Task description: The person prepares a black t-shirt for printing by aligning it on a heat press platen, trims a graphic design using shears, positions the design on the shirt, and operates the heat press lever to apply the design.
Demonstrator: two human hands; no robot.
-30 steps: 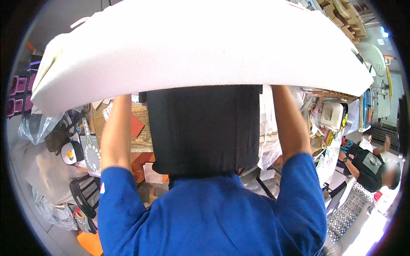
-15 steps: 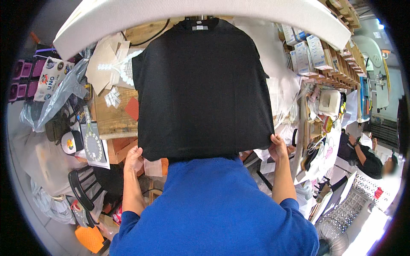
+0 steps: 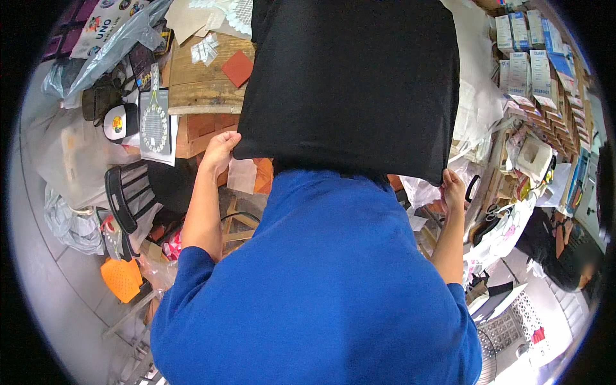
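Observation:
A black T-shirt lies spread out in front of me, its upper part running out of the top of the view. My left hand pinches its lower left corner, and my right hand grips the lower right corner. Under and left of the shirt is a wooden worktop with a red square piece, white scraps and beige paper sheets. Pale sheeting shows along the shirt's right side. My blue top fills the lower middle.
Purple bins, plastic bags and a black chair stand left, with an orange item lower down. At right are stacked boxes in wooden racks and a cluttered side table. Another person in black is at the right edge.
The long white padded piece across the top has left the view. The black shirt now sits higher and farther right, with my hands on its corners; my left hand is higher.

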